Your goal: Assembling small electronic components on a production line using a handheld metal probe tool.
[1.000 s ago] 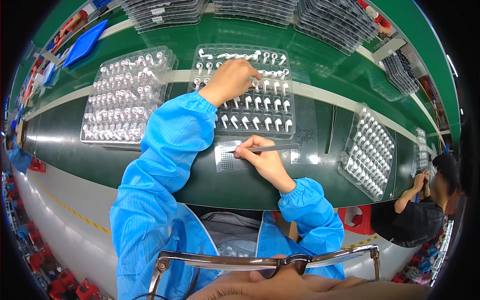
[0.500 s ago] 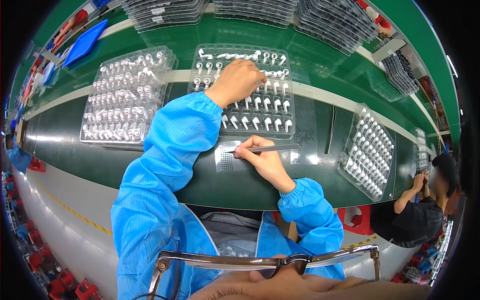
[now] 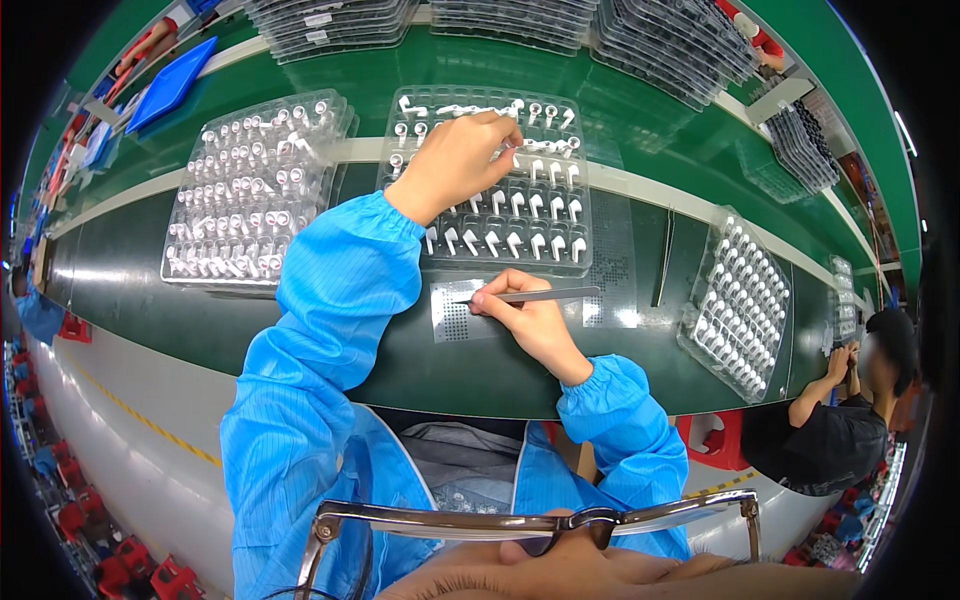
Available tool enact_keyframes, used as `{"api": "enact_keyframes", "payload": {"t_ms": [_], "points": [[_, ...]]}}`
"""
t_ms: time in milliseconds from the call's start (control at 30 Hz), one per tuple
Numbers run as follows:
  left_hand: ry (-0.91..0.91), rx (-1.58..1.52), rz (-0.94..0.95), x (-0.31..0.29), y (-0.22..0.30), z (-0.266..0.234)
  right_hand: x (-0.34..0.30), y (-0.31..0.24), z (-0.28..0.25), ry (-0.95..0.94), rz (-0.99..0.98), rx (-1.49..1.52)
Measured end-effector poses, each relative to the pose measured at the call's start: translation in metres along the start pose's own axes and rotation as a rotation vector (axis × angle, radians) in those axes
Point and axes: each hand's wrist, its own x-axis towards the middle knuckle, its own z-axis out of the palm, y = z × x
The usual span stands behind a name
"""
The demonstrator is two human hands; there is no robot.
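Right now, your left hand [image 3: 458, 160] bends over the middle clear tray [image 3: 500, 266], fingertips among the upper rows of white earbud pieces [image 3: 557, 247]; whether they pinch one or merely touch it, I cannot tell, since the fingers hide the spot. Those pieces sit in rows in the tray's pockets, just beyond your right hand [image 3: 530, 318]. That hand grips slim grey tweezers [image 3: 560, 294] lying nearly level, with their working end over the small dotted sheet [image 3: 455, 328], which lies flat on the dark green surface [image 3: 480, 385] in front of the tray. You seem to be at the step of handling a piece with your left fingers while the tweezers wait at the sheet. Your next move probably calls for a light, steady left touch that leaves neighbouring pieces seated, and a careful tweezer tip against those tiny dots.
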Motion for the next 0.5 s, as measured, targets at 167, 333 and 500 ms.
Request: {"api": "enact_keyframes", "payload": {"t_ms": [167, 333, 500], "points": [[0.007, -0.176, -0.081, -0.008, 0.005, 0.002, 0.000, 0.002, 0.000, -0.003, -0.002, 0.011], [-0.020, 0.198, 0.151, 0.001, 0.003, 0.019, 0.001, 0.005, 0.001, 0.029, -0.027, 0.035], [-0.018, 0.387, 0.307, 0.013, 0.001, 0.035, 0.001, 0.002, 0.000, 0.011, -0.010, 0.019]]}}
